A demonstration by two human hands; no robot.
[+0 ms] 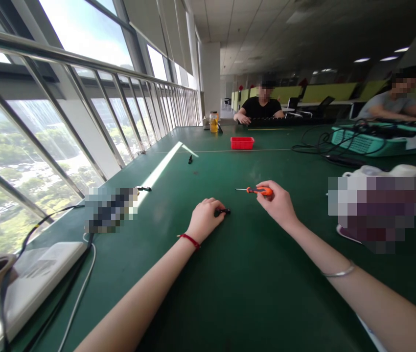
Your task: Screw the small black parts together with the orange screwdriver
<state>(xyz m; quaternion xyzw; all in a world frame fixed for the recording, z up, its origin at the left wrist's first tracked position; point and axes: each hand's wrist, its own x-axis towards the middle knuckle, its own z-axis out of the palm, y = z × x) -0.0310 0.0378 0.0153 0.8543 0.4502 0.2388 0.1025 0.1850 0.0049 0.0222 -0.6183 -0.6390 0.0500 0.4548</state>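
Observation:
My right hand is closed round the handle of an orange and black screwdriver. Its thin metal shaft points left, above the green table. To the left, my left hand rests low on the table, its fingers closed on a small black part. Most of that part's left end is hidden by the fingers, and its exact kind cannot be made out. The screwdriver's tip and the black part are apart.
A red plastic box stands ahead. Small black pieces lie at the left, one near a sunlit strip. A turquoise basket with cables and a blurred bag are at the right. A white power strip lies left. Two people sit beyond.

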